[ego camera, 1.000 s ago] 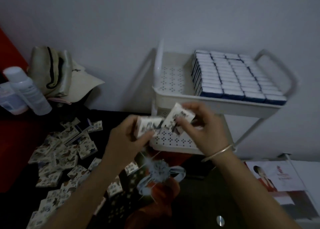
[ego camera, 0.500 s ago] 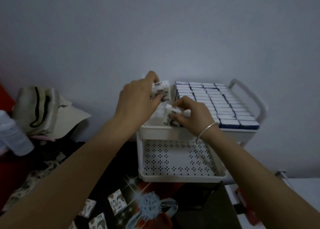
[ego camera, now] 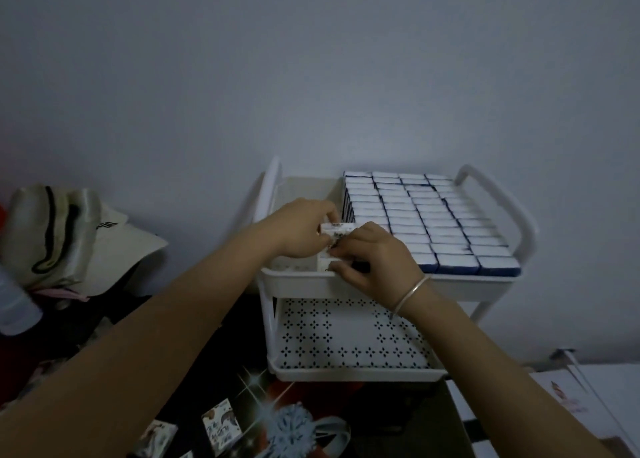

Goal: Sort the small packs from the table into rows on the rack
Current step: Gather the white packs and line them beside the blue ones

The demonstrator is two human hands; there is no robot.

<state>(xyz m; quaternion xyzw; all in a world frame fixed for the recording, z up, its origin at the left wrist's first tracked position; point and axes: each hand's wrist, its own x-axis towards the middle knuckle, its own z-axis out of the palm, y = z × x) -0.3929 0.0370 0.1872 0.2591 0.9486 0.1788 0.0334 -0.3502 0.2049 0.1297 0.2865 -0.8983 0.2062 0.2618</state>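
The white two-tier rack [ego camera: 346, 284] stands against the wall. Its top tray holds several neat rows of small white-and-blue packs [ego camera: 426, 222] filling the right part. Both hands are over the tray's left front corner. My left hand [ego camera: 298, 229] grips a small pack [ego camera: 337, 229] by its upper edge. My right hand [ego camera: 374, 256] pinches another small pack [ego camera: 323, 262] just below it, against the end of the rows. The two packs touch or nearly touch. A few loose printed packs [ego camera: 221, 423] lie on the dark table at the bottom left.
The rack's lower perforated tray [ego camera: 346, 340] holds nothing. A cream cap [ego camera: 79, 243] and a plastic bottle [ego camera: 14, 305] sit at the left. Printed papers [ego camera: 571, 398] lie at the lower right. A rack handle [ego camera: 498, 208] arches at the right.
Both hands rose from the table to the rack's top tray with their packs, then drew together at the left end of the rows. The camera tilted up; most loose packs left the view.
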